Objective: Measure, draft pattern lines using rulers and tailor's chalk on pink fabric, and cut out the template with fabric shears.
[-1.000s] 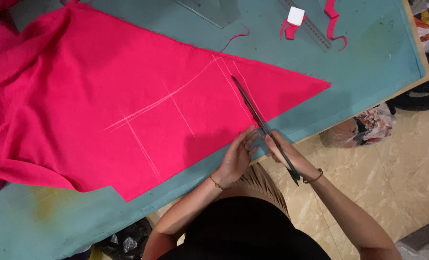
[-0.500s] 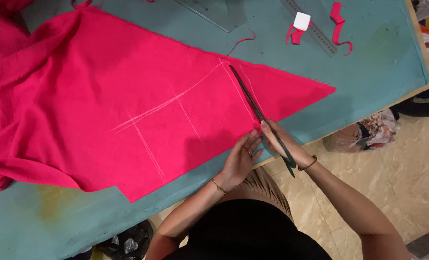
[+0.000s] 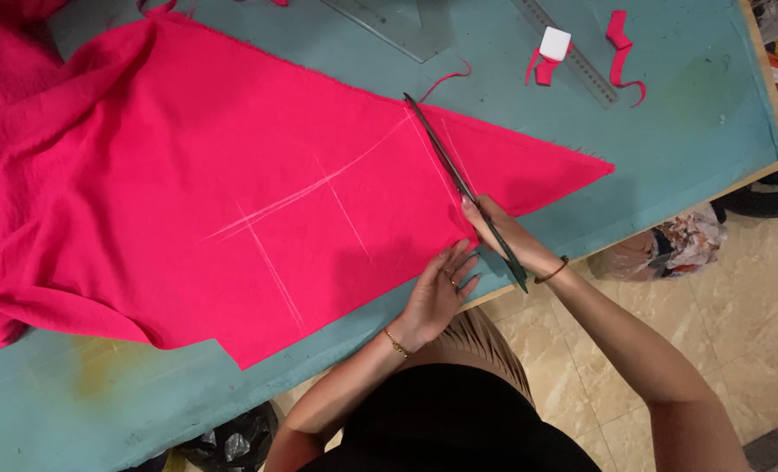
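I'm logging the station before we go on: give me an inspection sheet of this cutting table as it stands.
Surface: teal table with a wooden edge, a yellowish stain at its near left.
Job's things: pink fabric spread flat with white chalk lines; long scissors lying along one line.
Clutter: pink scraps, white block, clear ruler, clear set square.
Hands: left hand flat on the fabric edge; right hand holds the scissors.
Cables: nothing seen.
Surroundings: tiled floor, bags beside the table.

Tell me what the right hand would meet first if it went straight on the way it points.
Probably only pink fabric: the right hand points up-left along the scissors, whose line leads towards a clear ruler.
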